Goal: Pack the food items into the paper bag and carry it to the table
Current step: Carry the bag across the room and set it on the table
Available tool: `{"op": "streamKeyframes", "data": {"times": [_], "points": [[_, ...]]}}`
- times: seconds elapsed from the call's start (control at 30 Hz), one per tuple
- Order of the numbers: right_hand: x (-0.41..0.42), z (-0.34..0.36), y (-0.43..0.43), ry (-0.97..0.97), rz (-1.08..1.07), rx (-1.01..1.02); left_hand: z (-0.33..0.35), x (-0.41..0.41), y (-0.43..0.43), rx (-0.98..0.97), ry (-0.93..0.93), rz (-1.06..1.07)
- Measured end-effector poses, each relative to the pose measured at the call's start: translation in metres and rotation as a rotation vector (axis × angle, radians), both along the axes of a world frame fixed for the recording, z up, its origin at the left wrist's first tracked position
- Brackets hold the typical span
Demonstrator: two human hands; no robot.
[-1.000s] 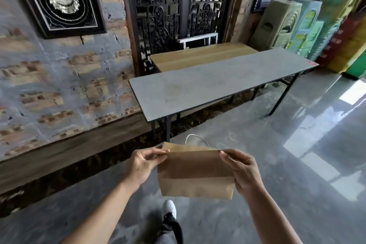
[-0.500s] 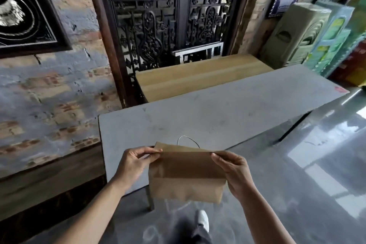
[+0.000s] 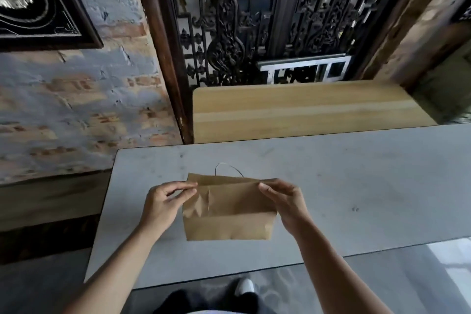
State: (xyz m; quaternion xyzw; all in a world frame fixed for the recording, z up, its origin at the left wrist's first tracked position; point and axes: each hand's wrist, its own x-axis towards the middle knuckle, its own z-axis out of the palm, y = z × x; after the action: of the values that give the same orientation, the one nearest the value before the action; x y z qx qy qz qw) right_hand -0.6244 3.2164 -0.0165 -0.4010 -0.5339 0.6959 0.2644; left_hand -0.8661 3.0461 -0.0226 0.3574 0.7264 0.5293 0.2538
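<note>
**Bag arrives over the table**

Both hands pinch the folded top edge of the brown paper bag (image 3: 229, 209), one at each corner: the left hand (image 3: 163, 205) nips the near-left corner between thumb and fingertips, the right hand (image 3: 283, 200) does the same on the right corner, its other fingers loosely curled. The bag hangs upright between them, creased down its left face, with a thin wire-like loop handle (image 3: 228, 168) standing up behind the fold. Whether its base already touches the surface I cannot tell; it looks either just landed or a moment from it.

A second ago the person was out on the polished floor with the long grey table (image 3: 356, 186) well ahead; half a second ago the bag hung over the near edge. Now the bag sits squarely over the tabletop, toward its left end, and the person's white shoe (image 3: 244, 287) is just under the near edge. Beyond lies a pale wooden board (image 3: 300, 109), then the dark carved screen (image 3: 254, 33) and painted brick wall (image 3: 76, 99).

I'd judge the carry is all but finished; only setting down and letting go seems left.
</note>
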Motion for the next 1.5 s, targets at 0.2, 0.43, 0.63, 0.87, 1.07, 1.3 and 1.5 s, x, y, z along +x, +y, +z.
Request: {"op": "streamKeyframes", "data": {"times": [0.2,0.43,0.63,0.87,1.07,1.3,1.5], "points": [[-0.006,-0.021,0.028,-0.351,0.067,0.194,-0.016,-0.001,0.017,-0.085,0.164,0.000],[-0.009,-0.045,0.016,-0.584,0.132,0.556,-0.045,-0.005,0.008,-0.251,0.231,0.014],[-0.020,-0.044,0.016,-0.793,0.307,0.663,-0.043,-0.010,0.014,-0.304,0.465,-0.056],[-0.036,-0.044,0.003,-1.025,0.362,0.866,-0.030,0.001,0.030,-0.383,0.741,-0.257],[-0.068,-0.042,-0.012,-0.875,0.431,0.915,-0.033,0.022,0.061,-0.393,0.768,-0.382],[-0.044,-0.040,0.008,-0.977,0.462,0.707,-0.045,-0.008,0.041,-0.466,0.638,-0.326],[-0.029,-0.036,0.015,-0.982,0.377,0.594,-0.044,-0.020,0.034,-0.487,0.424,-0.234]]}}
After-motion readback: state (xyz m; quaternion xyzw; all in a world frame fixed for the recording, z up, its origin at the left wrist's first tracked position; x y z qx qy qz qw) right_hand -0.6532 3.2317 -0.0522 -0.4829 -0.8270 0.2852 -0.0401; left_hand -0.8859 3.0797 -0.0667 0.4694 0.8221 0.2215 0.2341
